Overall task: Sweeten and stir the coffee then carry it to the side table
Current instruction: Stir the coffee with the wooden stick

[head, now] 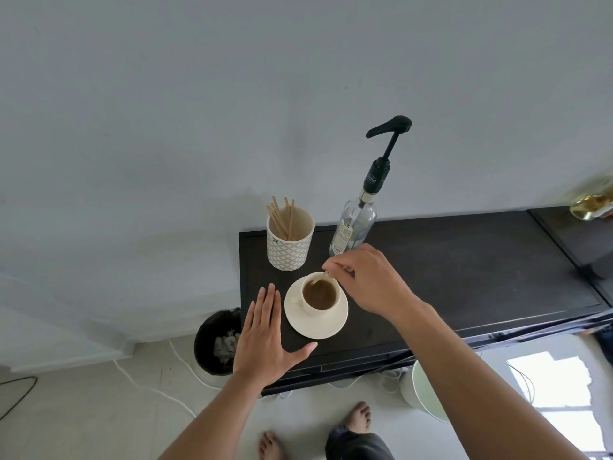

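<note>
A white cup of brown coffee stands on a white saucer near the left end of a dark table. My right hand pinches a thin wooden stir stick whose lower end dips into the coffee at the cup's far rim. My left hand lies flat on the table just left of the saucer, fingers spread, holding nothing. Behind the cup stand a patterned holder with several wooden stir sticks and a clear syrup bottle with a black pump.
A black bin with crumpled paper sits on the floor left of the table, with white cables trailing past it. A pale green bucket stands under the table's front edge. A gold object is at far right. My bare feet are below.
</note>
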`<state>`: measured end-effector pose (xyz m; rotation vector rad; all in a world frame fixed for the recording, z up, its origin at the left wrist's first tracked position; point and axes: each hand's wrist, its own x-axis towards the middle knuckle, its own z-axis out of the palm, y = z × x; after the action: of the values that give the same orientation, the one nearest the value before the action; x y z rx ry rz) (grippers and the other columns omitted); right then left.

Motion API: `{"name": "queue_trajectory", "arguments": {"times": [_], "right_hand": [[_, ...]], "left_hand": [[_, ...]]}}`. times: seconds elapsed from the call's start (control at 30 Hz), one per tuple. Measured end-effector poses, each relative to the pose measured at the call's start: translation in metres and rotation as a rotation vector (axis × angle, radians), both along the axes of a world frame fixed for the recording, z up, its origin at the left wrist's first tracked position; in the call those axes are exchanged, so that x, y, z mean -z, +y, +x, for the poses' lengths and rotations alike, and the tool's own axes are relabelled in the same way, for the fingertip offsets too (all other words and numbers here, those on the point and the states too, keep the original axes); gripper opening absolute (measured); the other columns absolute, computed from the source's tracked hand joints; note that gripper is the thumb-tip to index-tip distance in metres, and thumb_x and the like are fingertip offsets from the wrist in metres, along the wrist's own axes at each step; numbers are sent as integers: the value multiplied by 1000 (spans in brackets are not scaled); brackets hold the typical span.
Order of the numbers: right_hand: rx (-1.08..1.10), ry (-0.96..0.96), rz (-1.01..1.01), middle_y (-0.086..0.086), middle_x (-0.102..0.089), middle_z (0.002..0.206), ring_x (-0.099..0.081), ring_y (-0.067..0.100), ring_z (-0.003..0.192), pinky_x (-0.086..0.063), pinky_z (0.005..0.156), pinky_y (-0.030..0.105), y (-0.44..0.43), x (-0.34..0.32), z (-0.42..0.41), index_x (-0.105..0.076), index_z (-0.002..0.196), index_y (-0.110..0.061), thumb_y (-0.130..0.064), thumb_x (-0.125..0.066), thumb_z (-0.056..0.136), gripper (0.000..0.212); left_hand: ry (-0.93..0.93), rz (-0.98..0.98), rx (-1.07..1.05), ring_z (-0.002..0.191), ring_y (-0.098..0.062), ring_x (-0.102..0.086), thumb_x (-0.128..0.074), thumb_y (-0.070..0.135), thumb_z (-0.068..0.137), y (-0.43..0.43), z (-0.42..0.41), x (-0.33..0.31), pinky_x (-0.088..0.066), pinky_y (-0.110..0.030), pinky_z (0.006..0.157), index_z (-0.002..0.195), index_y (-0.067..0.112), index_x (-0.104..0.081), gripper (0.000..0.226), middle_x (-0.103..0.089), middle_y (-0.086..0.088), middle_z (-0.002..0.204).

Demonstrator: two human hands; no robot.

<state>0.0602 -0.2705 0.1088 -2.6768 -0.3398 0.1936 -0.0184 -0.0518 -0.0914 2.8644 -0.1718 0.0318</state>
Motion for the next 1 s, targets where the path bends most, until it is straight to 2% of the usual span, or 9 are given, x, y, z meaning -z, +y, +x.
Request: {"name": "queue_trajectory", "arguments": {"times": [0.1, 0.23, 0.33, 0.47, 0.63, 0.73, 0.83, 0.9, 1.0], "right_hand": [[-53, 78, 11, -17, -76, 103, -66, -1, 86, -42, 75, 7, -1, -2, 2, -88, 121, -28, -38, -63, 115, 27], [-4, -19, -250, -2, -78, 119, -70, 14, 105, -60, 82, 30, -5, 1, 5, -85, 124, -25, -39, -57, 117, 32], [18, -29, -106, -5, -78, 124, -67, 14, 116, -60, 94, 32, -4, -1, 6, -84, 129, -27, -38, -61, 117, 28], [-75, 175, 62, -19, -80, 106, -72, 0, 94, -50, 83, 14, -6, -3, 5, -88, 120, -31, -34, -64, 116, 25], [2, 36, -292, -3, -79, 124, -68, 15, 111, -62, 101, 46, -11, 0, 10, -85, 123, -26, -39, -55, 118, 33], [6, 8, -138, -3, -77, 131, -65, 16, 121, -60, 102, 41, -9, 0, 7, -84, 131, -28, -38, -60, 117, 29], [-98, 141, 38, -12, -85, 119, -73, 8, 107, -61, 98, 31, -8, -3, 4, -88, 123, -30, -36, -64, 116, 26], [-110, 127, -84, -10, -84, 115, -74, 9, 103, -64, 100, 40, -9, -3, 6, -87, 122, -30, -38, -60, 117, 29], [-71, -41, -397, -4, -79, 129, -65, 17, 120, -61, 104, 50, -13, 2, 9, -82, 130, -29, -38, -55, 119, 30]], "left_hand": [[-2, -7, -1, 179, -26, -4, -37, 109, 85, 0, 0, -1, -17, -48, 143, 181, 6, -20, 142, -6, -10, 192], [-20, 5, -5, 179, -26, -6, -38, 109, 84, 1, -1, 2, -19, -48, 143, 181, 6, -21, 142, -7, -10, 192], [-28, 21, -3, 179, -27, -7, -37, 109, 84, 2, 0, 6, -22, -49, 143, 180, 5, -21, 142, -7, -11, 192], [-33, 8, -2, 178, -28, -11, -40, 108, 84, 1, 2, 8, -26, -52, 142, 179, 5, -25, 142, -11, -12, 191], [-31, 5, -6, 178, -28, -13, -40, 109, 83, 0, 2, 7, -24, -51, 142, 179, 5, -27, 142, -13, -12, 191], [-26, 13, 0, 178, -28, -12, -39, 109, 84, 1, 2, 7, -26, -51, 142, 179, 5, -26, 142, -12, -12, 191], [-18, 12, 6, 178, -28, -9, -38, 108, 85, 0, 2, 5, -23, -50, 142, 180, 4, -23, 142, -9, -12, 191], [-13, 15, 7, 179, -28, -7, -37, 108, 85, 0, 1, 4, -22, -50, 143, 180, 4, -21, 142, -7, -12, 191], [-7, 19, 5, 179, -27, -6, -36, 109, 85, 1, 1, 2, -24, -50, 143, 181, 4, -20, 143, -7, -12, 191]]}}
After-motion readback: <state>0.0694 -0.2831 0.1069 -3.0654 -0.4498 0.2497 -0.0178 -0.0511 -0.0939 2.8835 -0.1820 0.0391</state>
